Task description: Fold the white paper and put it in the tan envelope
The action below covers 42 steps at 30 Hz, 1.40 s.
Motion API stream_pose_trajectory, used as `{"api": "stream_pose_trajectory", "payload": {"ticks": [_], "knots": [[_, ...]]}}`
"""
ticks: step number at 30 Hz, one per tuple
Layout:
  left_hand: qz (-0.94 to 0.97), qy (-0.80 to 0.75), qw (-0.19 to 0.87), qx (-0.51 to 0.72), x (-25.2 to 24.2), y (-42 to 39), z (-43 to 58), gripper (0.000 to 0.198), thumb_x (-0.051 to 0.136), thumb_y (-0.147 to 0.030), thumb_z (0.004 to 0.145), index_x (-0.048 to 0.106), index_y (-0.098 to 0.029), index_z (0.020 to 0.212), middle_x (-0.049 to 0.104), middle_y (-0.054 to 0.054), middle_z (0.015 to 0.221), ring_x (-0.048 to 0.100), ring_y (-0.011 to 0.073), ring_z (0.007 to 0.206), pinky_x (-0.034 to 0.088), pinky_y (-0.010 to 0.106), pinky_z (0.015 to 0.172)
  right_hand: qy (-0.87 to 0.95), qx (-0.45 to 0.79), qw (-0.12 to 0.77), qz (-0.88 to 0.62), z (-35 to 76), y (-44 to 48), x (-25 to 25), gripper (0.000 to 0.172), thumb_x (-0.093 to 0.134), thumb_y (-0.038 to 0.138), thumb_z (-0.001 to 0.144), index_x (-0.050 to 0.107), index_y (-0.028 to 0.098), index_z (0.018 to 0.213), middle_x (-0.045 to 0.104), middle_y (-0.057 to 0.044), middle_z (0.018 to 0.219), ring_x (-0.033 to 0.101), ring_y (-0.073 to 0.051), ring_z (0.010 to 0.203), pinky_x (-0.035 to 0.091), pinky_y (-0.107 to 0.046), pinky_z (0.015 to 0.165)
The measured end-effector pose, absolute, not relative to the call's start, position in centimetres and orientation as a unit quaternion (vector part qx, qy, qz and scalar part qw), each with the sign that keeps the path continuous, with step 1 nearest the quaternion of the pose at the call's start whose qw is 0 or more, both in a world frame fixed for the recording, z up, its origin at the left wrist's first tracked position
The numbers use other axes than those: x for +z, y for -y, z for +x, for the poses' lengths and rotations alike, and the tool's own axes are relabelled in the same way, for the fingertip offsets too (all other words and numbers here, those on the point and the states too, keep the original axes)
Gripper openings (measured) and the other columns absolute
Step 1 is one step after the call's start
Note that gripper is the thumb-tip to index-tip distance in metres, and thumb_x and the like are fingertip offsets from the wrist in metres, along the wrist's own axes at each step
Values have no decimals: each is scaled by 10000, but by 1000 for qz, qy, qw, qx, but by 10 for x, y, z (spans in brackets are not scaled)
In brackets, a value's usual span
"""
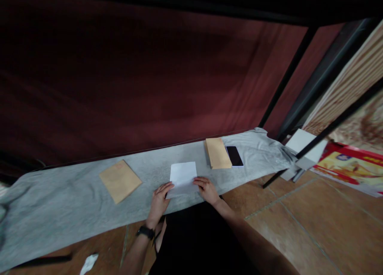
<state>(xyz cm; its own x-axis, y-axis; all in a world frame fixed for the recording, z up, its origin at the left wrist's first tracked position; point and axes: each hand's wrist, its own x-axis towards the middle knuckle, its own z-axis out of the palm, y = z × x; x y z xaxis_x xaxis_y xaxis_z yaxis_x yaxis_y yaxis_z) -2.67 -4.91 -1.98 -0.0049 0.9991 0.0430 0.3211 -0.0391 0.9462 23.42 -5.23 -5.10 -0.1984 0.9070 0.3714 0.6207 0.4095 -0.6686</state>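
Apparently left hand (160,201) and right hand (208,190) pinch white paper (183,175) by its sides, fingers (167,185) bent, beside near edge of table (74,199). Risk: uneven pull could crease it; slack grip, let it slip.

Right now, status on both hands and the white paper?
Left hand and right hand on opposite edges of white paper. Paper over grey cloth. Brown envelope, brown packet both apart from it.

The single head view looks forward and down from above and behind the left hand (160,199) and right hand (207,190), taking in both, the worktop (74,195) beneath and a dark red panel (167,83) beyond.
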Motion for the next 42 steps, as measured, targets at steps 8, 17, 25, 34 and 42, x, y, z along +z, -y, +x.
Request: {"api": "stream_pose_trajectory", "payload": {"ticks": [8, 17, 25, 34, 42], "knots": [[665, -540, 323, 402, -29, 38, -36, 151, 713, -392, 721, 738, -252, 771, 756, 75, 985, 661, 271, 1020, 442, 438, 1037, 742, 185, 368, -529, 233, 48, -50, 194, 543, 228, 953, 737, 237, 936, 754, -26, 1003, 680, -178, 1016, 480, -340, 998], [674, -602, 241, 355, -31, 16, -27, 390, 461, -522, 859, 668, -192, 840, 728, 55, 822, 661, 223, 779, 510, 330, 751, 678, 152, 363, -620, 221, 35, -51, 224, 487, 276, 990, 702, 242, 1043, 744, -41, 1032, 674, -186, 984, 484, -330, 902], [677, -637, 200, 310, -23, -5, -13, 310, 427, -417, 929, 612, -200, 806, 669, 14, 739, 613, 166, 697, 426, 251, 661, 630, 128, 339, -686, 214, 25, -50, 235, 476, 239, 979, 711, 223, 977, 722, -50, 968, 642, -217, 971, 417, -359, 896], [647, -716, 131, 225, -20, -7, 8, 264, 441, -325, 964, 661, -180, 983, 690, 84, 848, 647, 206, 800, 409, 276, 690, 617, 55, 298, -726, 210, 21, -52, 124, 562, 232, 913, 682, 220, 941, 639, -90, 1134, 555, -264, 1071, 386, -386, 910], [687, -717, 40, 111, -17, -7, 13, 300, 382, -326, 984, 639, -186, 1049, 703, 103, 973, 655, 215, 926, 424, 278, 716, 631, 27, 300, -715, 209, 24, -54, 138, 549, 189, 891, 636, 200, 998, 613, -121, 1168, 532, -285, 1133, 409, -425, 955]]}}
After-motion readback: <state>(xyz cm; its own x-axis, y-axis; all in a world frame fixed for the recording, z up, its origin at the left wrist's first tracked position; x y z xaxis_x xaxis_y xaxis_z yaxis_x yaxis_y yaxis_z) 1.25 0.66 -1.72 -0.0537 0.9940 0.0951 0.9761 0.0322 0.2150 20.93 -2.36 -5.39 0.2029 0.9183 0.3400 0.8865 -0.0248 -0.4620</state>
